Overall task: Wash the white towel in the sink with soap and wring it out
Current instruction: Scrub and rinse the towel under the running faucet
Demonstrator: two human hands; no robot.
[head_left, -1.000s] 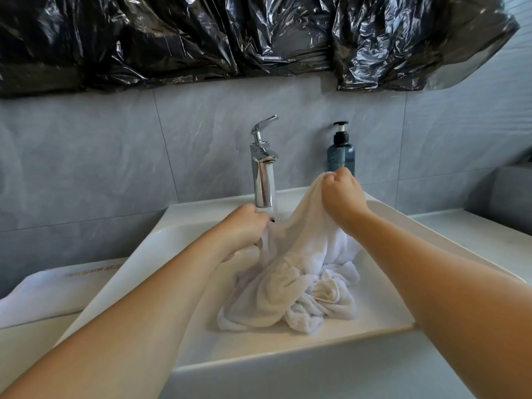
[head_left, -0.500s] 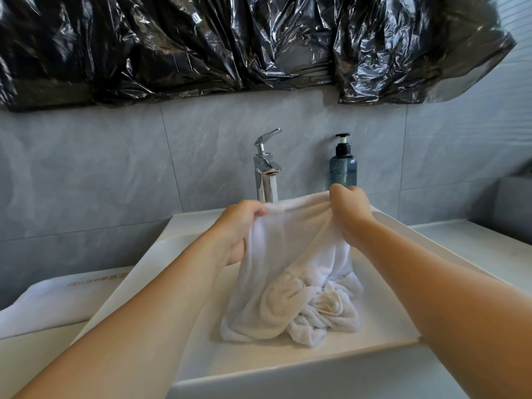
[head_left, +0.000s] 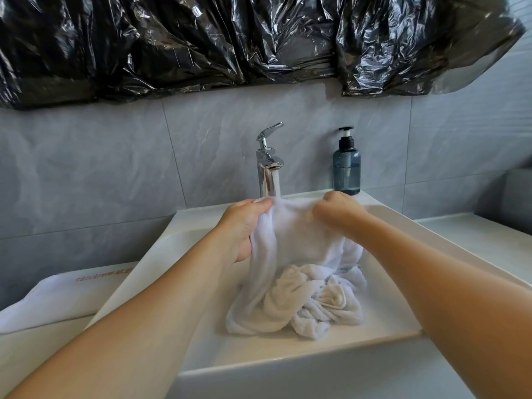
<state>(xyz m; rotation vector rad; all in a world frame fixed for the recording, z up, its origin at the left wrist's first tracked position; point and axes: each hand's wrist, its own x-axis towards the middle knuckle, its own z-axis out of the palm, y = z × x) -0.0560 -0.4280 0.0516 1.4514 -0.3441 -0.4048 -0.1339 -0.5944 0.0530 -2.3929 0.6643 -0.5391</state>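
**Both hands hold a white towel under a running tap**

Seen from above, two bare forearms reach into a white rectangular sink [head_left: 385, 214]. The left hand [head_left: 244, 223] and the right hand [head_left: 335, 210] are each closed on the top edge of the white towel [head_left: 299, 272], pinching it up just below the spout. The fingertips of both hands are buried in folds of cloth, so the exact grip cannot be made out, and the right hand is slightly blurred. Water runs from the chrome faucet [head_left: 267, 162] onto the stretched edge between the hands. The rest of the towel hangs down and lies bunched on the sink floor, hiding the drain.

A dark blue pump soap bottle [head_left: 346, 168] stands upright at the sink's back rim, right of the faucet. At the left, a folded white cloth [head_left: 57, 298] with unreadable printed lettering lies on the pale counter [head_left: 475, 240], partly cut off by the frame. Grey tiles cover the wall [head_left: 115, 168]; crumpled black plastic sheeting [head_left: 201, 38] spans the top, concealing whatever is behind it.
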